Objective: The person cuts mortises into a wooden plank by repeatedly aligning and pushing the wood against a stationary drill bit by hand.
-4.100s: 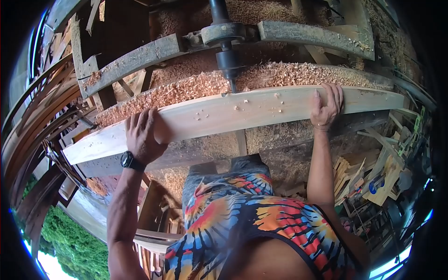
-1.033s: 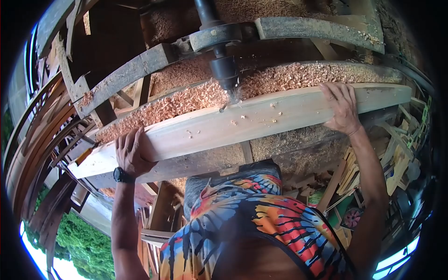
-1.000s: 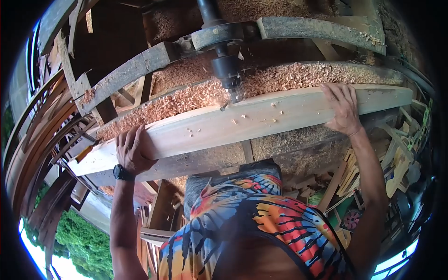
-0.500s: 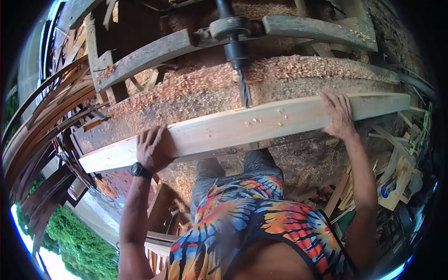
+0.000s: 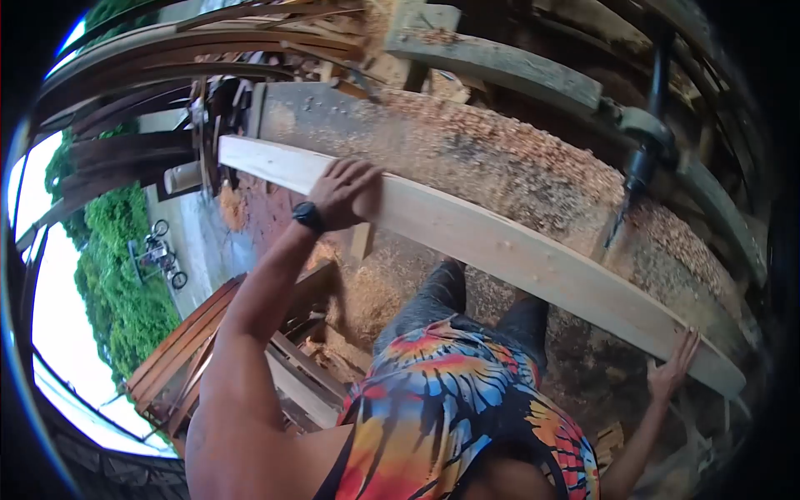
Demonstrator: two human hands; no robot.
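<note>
A long, pale wooden board (image 5: pixel 500 243) slants across the view above my thighs. My left hand (image 5: pixel 348 193), with a dark watch on its wrist, is closed over the board toward its left end. Near the right end, my right hand (image 5: pixel 673 368) grips the near edge, its fingers lying on the top face. A few wood chips lie on the board. Beyond its far edge, a drill bit (image 5: pixel 617 223) points down from a dark chuck (image 5: pixel 640 171), with a visible gap between bit and board in this view.
Wood shavings (image 5: pixel 533 154) cover the worktable (image 5: pixel 308 117) behind the board. A weathered wooden rail (image 5: pixel 517 67) runs along the back. Stacked boards (image 5: pixel 187 337) and offcuts lie to the lower left. A motorcycle (image 5: pixel 162 254) stands outside beside greenery.
The view has swung left, so the drill now appears at right. My right hand has shifted toward the board's right end and near edge. The board now lies apart from the bit.
</note>
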